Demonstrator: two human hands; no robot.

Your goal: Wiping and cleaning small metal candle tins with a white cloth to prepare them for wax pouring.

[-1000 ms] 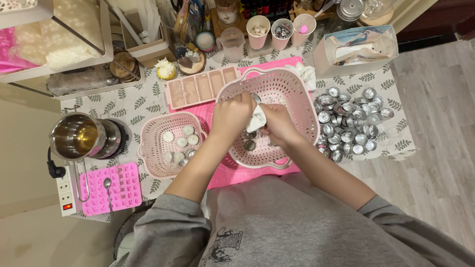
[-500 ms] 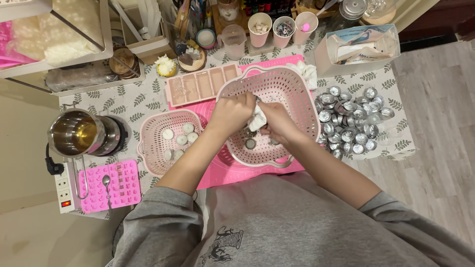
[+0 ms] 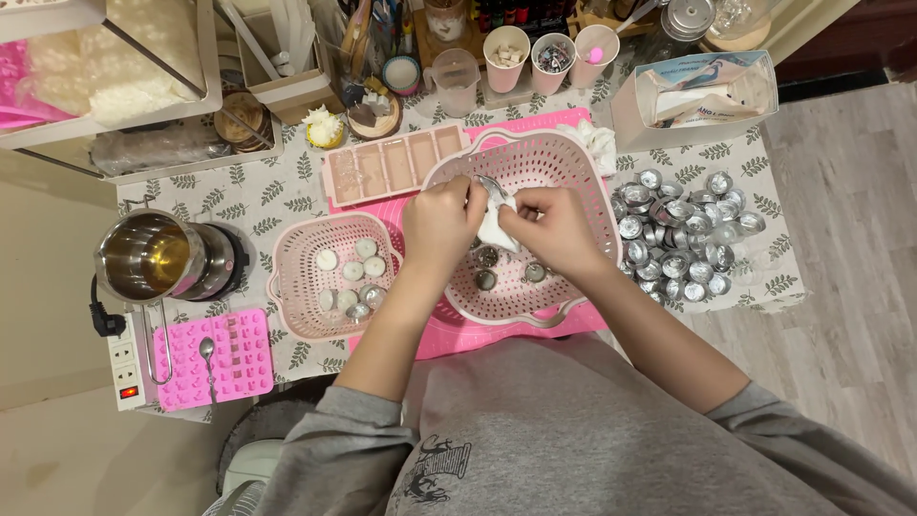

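Observation:
Over the large pink perforated basket (image 3: 573, 162), my left hand (image 3: 441, 220) pinches a small round metal tealight cup (image 3: 489, 184) by its rim. My right hand (image 3: 549, 227) presses a crumpled white tissue (image 3: 495, 225) against that cup. Both hands meet above the basket's middle. Below them, on the basket floor, lie a few more metal cups (image 3: 487, 279). A smaller pink basket (image 3: 304, 250) to the left holds several white wax discs and cups.
A heap of several empty metal cups (image 3: 680, 234) lies right of the basket. A pink tray mould (image 3: 392, 162) sits behind, a steel pot (image 3: 153, 256) on a hot plate at left, a pink silicone mould (image 3: 234, 355) with a spoon, paper cups (image 3: 552, 53) at the back.
The hands have stayed over the large basket, shifting only slightly as the tissue is worked against the cup. Nothing else has moved.

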